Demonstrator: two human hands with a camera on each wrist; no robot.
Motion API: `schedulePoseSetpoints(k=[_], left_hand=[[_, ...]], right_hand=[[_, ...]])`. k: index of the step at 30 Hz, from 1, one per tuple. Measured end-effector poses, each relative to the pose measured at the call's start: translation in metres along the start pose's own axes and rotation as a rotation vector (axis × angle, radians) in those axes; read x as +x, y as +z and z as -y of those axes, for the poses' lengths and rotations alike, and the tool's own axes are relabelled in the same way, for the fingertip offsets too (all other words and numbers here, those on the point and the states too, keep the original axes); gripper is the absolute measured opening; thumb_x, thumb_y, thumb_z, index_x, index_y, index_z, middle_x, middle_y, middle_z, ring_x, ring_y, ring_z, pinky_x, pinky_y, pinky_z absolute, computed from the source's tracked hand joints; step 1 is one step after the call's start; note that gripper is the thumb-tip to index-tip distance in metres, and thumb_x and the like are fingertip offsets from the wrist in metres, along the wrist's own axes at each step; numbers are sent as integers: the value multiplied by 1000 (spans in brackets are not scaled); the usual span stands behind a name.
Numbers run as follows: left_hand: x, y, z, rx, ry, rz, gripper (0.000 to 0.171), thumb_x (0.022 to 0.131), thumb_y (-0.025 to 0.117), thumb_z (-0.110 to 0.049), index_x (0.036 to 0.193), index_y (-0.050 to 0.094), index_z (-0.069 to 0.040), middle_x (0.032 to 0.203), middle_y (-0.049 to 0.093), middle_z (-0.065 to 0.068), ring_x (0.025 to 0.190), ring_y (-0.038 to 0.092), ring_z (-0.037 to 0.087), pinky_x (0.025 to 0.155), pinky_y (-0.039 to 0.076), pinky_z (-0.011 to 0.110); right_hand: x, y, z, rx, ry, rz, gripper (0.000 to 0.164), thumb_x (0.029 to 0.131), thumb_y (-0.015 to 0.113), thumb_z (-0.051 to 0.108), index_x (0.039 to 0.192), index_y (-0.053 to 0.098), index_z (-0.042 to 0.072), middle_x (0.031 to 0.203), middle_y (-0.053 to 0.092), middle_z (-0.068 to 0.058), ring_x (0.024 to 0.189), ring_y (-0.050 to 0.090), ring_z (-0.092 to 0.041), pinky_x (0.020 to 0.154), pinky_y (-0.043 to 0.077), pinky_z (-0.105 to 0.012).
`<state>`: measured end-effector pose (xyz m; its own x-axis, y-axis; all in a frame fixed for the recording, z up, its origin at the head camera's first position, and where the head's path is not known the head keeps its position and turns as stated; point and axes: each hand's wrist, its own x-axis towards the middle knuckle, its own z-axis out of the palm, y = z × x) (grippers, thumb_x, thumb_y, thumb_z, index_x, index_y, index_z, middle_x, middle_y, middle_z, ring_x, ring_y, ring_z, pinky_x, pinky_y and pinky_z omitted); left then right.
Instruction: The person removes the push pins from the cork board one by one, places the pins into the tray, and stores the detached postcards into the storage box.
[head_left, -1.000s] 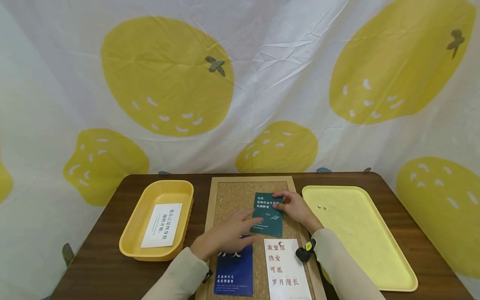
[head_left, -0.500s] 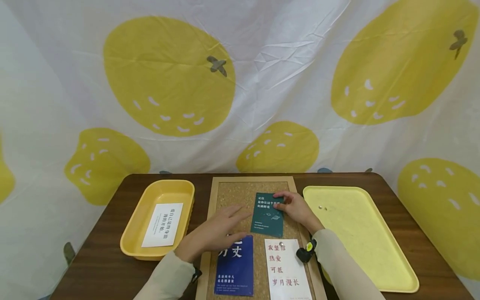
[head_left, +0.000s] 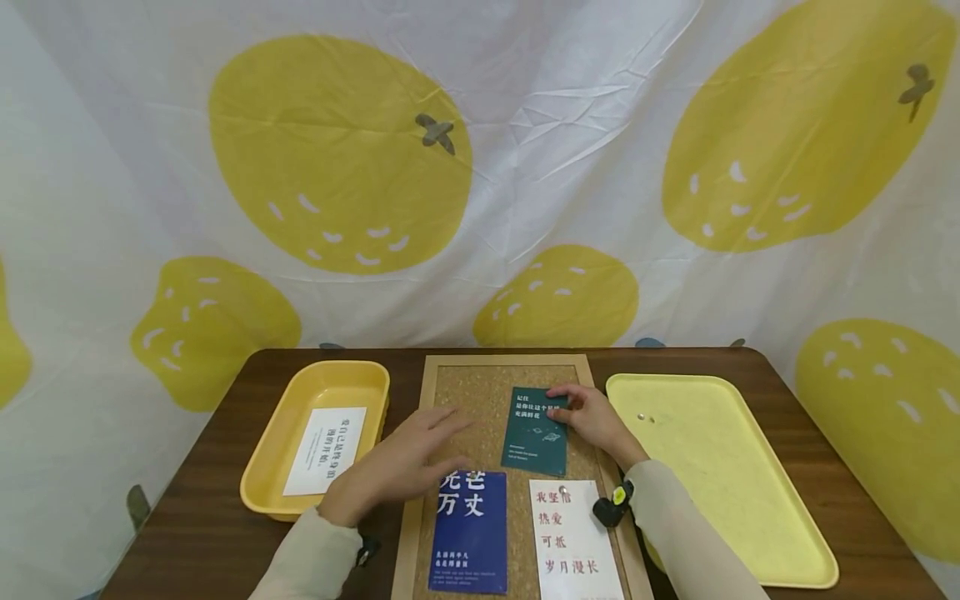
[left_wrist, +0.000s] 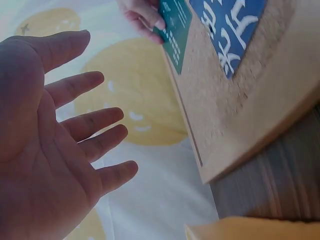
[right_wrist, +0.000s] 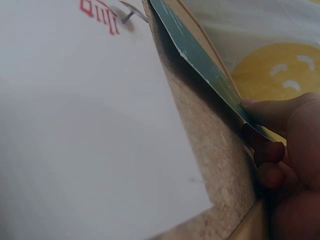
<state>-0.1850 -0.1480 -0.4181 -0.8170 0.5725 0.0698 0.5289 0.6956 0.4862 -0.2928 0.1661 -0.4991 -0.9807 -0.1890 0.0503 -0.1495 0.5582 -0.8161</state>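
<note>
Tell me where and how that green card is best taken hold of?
Probably by the upper part of its right edge, coming from the right, as the right hand does. The green card is thin and flat, and the right wrist view shows that edge raised off the cork board, so it can be pinched from both faces.

1. The left hand (head_left: 397, 457) has moved leftward, away from the green card (head_left: 534, 446) and nearer the yellow basin (head_left: 345, 387).
2. The green card's lower lines and the blue card's (head_left: 468, 537) large characters have come into view.
</note>
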Motion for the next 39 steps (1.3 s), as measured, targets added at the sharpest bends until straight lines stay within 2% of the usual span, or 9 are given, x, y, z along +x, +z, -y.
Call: schedulePoseSetpoints(k=[4,12,24,31,39], left_hand=[[-6,-4,6,-20,-16,-7,52,99,60,-31,147,49,-13,156,36,18,145,31,39,115,29,56],[-21,-11,21,-48,-27,-38,53,100,58,-34,148,47,-14,156,35,19,145,31,39,113,32,58],[-45,-28,36,-66,-140,-110,52,100,60,-31,147,48,-12,156,35,18,145,30,41,113,31,60],[-56,-31,44,-49,-124,-164,50,101,58,-32,144,51,-9,152,40,22,141,35,43,111,33,62],[-66,-37,63,-53,-155,-202,50,101,57,-33,144,51,-8,152,40,23,140,35,45,109,33,64]], right_hand=[[0,0,0,-1,12,-2,29,87,75,9,116,71,7,86,63,-6,77,49,-20,68,37,-31],[0,0,-1,9,0,6,29,87,75,9,115,71,5,79,60,-5,72,48,-19,63,37,-29],[0,-1,-1,14,12,14,29,87,75,10,115,71,6,77,60,-5,71,48,-19,63,37,-30],[0,-1,-2,28,22,13,29,87,75,10,116,71,6,77,60,-5,72,48,-19,64,37,-29],[0,0,-1,29,15,17,29,87,75,10,116,71,6,77,58,-4,72,48,-19,63,37,-28]])
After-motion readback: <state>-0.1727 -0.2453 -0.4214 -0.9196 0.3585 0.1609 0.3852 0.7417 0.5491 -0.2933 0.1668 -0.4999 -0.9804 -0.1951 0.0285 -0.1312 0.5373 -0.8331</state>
